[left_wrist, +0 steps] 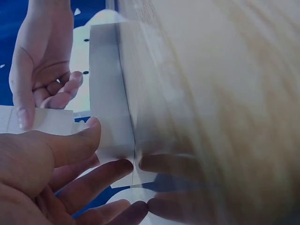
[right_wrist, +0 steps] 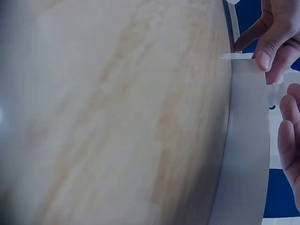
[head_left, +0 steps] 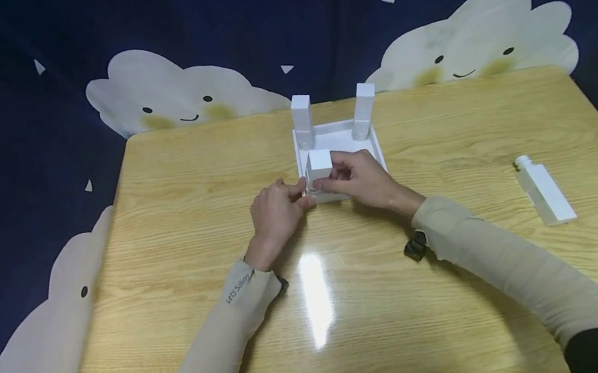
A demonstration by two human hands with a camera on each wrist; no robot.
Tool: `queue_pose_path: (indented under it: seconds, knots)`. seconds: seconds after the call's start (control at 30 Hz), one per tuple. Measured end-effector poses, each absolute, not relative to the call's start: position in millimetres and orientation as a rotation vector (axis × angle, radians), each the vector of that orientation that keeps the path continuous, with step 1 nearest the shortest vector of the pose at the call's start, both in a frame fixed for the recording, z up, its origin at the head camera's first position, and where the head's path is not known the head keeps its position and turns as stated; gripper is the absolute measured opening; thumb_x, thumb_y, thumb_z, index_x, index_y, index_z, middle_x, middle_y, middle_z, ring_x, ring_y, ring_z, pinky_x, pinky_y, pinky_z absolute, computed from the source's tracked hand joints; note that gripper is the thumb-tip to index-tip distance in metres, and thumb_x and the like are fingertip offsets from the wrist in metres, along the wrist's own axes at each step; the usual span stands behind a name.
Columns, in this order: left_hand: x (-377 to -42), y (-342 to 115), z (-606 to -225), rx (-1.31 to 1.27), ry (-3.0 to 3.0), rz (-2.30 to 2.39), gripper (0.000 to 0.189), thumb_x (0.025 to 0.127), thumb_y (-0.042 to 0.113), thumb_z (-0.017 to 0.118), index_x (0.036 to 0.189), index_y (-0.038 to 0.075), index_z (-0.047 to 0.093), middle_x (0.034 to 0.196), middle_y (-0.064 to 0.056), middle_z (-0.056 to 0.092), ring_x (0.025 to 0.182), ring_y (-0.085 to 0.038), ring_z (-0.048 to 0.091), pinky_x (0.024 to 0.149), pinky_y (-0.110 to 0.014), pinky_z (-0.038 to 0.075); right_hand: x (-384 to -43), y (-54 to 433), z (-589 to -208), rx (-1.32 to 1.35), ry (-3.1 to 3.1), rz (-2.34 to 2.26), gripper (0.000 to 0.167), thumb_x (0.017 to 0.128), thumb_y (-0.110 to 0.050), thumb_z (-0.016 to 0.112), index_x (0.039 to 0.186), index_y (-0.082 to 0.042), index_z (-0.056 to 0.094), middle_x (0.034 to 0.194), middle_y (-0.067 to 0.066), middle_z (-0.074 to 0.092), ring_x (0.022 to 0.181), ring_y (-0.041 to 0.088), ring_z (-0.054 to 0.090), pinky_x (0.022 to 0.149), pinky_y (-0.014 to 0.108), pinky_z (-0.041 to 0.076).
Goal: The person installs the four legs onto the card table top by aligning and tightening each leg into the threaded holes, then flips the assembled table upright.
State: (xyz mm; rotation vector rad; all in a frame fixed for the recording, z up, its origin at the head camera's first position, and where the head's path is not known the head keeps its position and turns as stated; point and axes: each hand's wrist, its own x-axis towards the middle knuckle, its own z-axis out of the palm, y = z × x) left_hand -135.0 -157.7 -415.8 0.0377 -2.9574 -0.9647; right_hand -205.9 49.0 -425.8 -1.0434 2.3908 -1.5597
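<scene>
A shallow white square panel (head_left: pixel 336 139) with a raised rim lies on the table. In the head view, two white square-section legs stand at its far corners, a left leg (head_left: pixel 302 114) and a right leg (head_left: pixel 364 102). At the near left corner my right hand (head_left: pixel 370 180) pinches another white leg (head_left: pixel 320 162) between thumb and fingers; its lower end is mostly hidden. My left hand (head_left: pixel 277 213) grips that same corner of the panel, thumb on the near side and index finger on the left. The left wrist view shows the held leg (left_wrist: pixel 51 118) beside the panel rim (left_wrist: pixel 107 84).
A loose white leg (head_left: pixel 549 192) with a narrow round end lies on the right side of the wooden table (head_left: pixel 187 184). Behind the table hangs a dark blue curtain (head_left: pixel 272 14) with white clouds and triangles.
</scene>
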Motion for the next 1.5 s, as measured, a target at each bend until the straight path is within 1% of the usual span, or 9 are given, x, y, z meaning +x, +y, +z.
queue_pose_path:
  seconds: [0.13,0.3,0.5,0.7,0.9,1.23,1.37,1.4,1.5]
  knots:
    - [-136.4,-157.4,-414.1,0.051,-2.952,-0.989,0.041,0.091,0.030,0.090,0.127,0.015,0.078,0.139,-0.014,0.069,0.139,-0.042,0.060,0.114,-0.061,0.046,-207.8,47.8,-425.0,-1.088,2.407,-1.534,0.014,0.097,-0.015,0.085,0.096,-0.007,0.074,0.076,-0.003,0.072,0.066,0.016,0.064,0.061,0.025,0.050]
    - [-137.5,-157.4,-412.7,0.046,-2.941,-0.997,0.040,0.091,0.029,0.090,0.126,0.015,0.078,0.137,-0.011,0.070,0.139,-0.042,0.059,0.108,-0.058,0.052,-210.3,46.4,-423.3,-1.091,2.455,-1.493,0.021,0.097,-0.020,0.085,0.087,-0.010,0.070,0.074,-0.004,0.070,0.064,0.016,0.062,0.060,0.027,0.047]
    - [-137.9,-158.8,-412.7,0.043,-2.949,-0.976,0.040,0.092,0.031,0.090,0.127,0.016,0.078,0.138,-0.010,0.070,0.140,-0.042,0.059,0.106,-0.057,0.053,-210.9,41.4,-418.1,-1.070,2.622,-1.389,0.032,0.093,-0.031,0.088,0.081,-0.011,0.066,0.079,0.000,0.066,0.075,0.018,0.063,0.069,0.035,0.049]
    - [-136.7,-159.8,-414.2,0.060,-2.955,-0.967,0.039,0.092,0.032,0.089,0.126,0.016,0.079,0.136,-0.015,0.070,0.139,-0.042,0.060,0.107,-0.057,0.052,-204.9,35.4,-412.3,-1.126,2.760,-1.258,0.037,0.091,-0.040,0.088,0.086,-0.009,0.070,0.089,0.003,0.066,0.085,0.022,0.068,0.074,0.041,0.053]
    - [-134.9,-159.7,-416.4,0.067,-2.956,-0.961,0.039,0.092,0.033,0.090,0.126,0.017,0.079,0.140,-0.020,0.067,0.139,-0.043,0.060,0.109,-0.060,0.050,-202.7,33.4,-413.8,-1.154,2.777,-1.259,0.039,0.091,-0.037,0.092,0.088,-0.007,0.066,0.090,0.005,0.069,0.082,0.022,0.070,0.071,0.040,0.055]
    - [-133.3,-159.7,-419.5,0.038,-2.937,-0.979,0.039,0.091,0.031,0.091,0.126,0.018,0.079,0.135,-0.015,0.071,0.137,-0.043,0.062,0.105,-0.059,0.052,-206.3,35.9,-416.5,-1.119,2.704,-1.357,0.039,0.084,-0.028,0.097,0.090,-0.006,0.065,0.088,0.009,0.068,0.076,0.021,0.062,0.066,0.034,0.048]
    - [-133.0,-159.9,-419.6,0.039,-2.923,-1.005,0.039,0.091,0.030,0.092,0.125,0.017,0.080,0.132,-0.012,0.073,0.136,-0.043,0.063,0.105,-0.058,0.052,-206.7,36.5,-414.7,-1.092,2.697,-1.341,0.043,0.082,-0.030,0.098,0.100,-0.007,0.067,0.086,0.006,0.068,0.075,0.020,0.062,0.066,0.034,0.047]
    - [-132.8,-159.9,-419.6,0.042,-2.917,-1.012,0.039,0.090,0.030,0.092,0.125,0.017,0.080,0.132,-0.011,0.073,0.135,-0.042,0.064,0.104,-0.057,0.053,-206.9,36.5,-414.0,-1.092,2.698,-1.330,0.044,0.082,-0.031,0.098,0.103,-0.008,0.068,0.086,0.005,0.068,0.075,0.020,0.062,0.066,0.035,0.047]
    - [-131.9,-160.4,-421.4,0.062,-2.896,-1.053,0.039,0.090,0.030,0.093,0.125,0.018,0.081,0.127,-0.010,0.076,0.115,-0.035,0.075,0.090,-0.049,0.056,-206.9,36.7,-412.6,-1.083,2.705,-1.297,0.050,0.082,-0.034,0.098,0.112,-0.008,0.068,0.085,0.005,0.069,0.075,0.020,0.062,0.067,0.036,0.048]
